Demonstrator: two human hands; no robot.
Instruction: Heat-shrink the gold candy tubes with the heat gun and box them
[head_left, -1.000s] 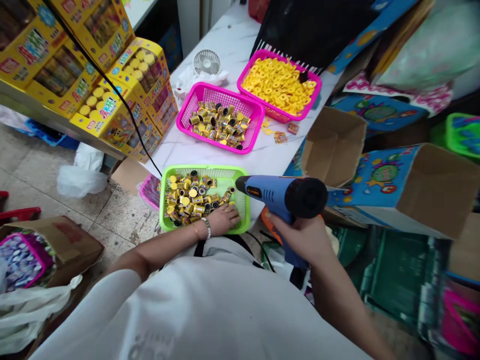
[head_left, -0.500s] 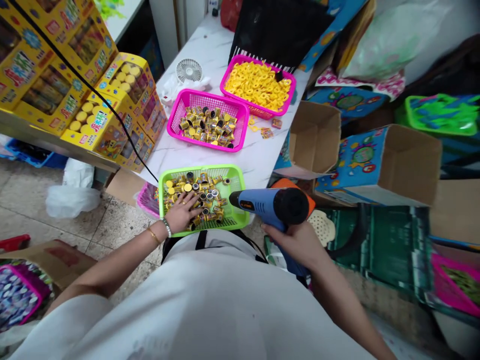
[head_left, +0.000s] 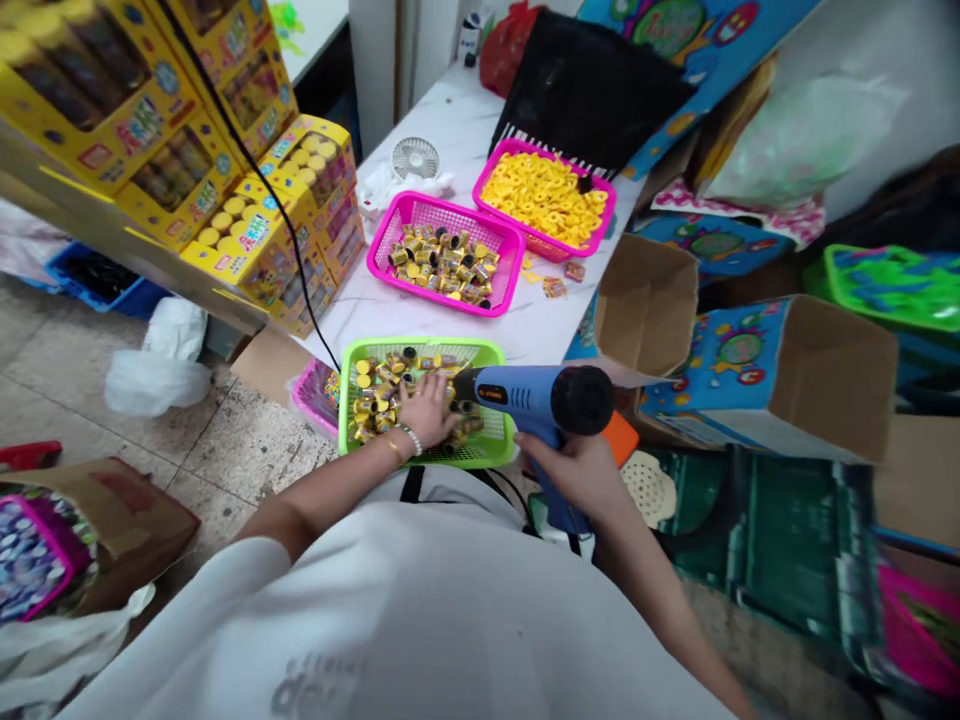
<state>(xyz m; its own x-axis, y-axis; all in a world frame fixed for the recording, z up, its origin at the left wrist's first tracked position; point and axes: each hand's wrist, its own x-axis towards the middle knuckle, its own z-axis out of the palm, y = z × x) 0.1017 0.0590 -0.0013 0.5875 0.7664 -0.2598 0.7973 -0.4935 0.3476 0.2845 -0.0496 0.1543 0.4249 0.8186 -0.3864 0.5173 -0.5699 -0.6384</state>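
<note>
Heat gun (head_left: 536, 398), blue, sits at frame centre, gripped by the right hand (head_left: 574, 470), nozzle over the green basket (head_left: 495, 452), where the left hand (head_left: 427, 408) lies flat, fingers spread on small yellow rolls (head_left: 375, 385).

Blue heat gun (head_left: 536, 395) showing black rear; green basket (head_left: 495, 452) under fingers (head_left: 435, 385) holding yellow-black small parts (head_left: 375, 395); pink baskets (head_left: 390, 235) lying beyond fingertips.

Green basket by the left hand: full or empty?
Partly full. The green basket holds a pile of small yellow-and-black pieces under the left hand; bare mesh shows along its near right side.
</note>
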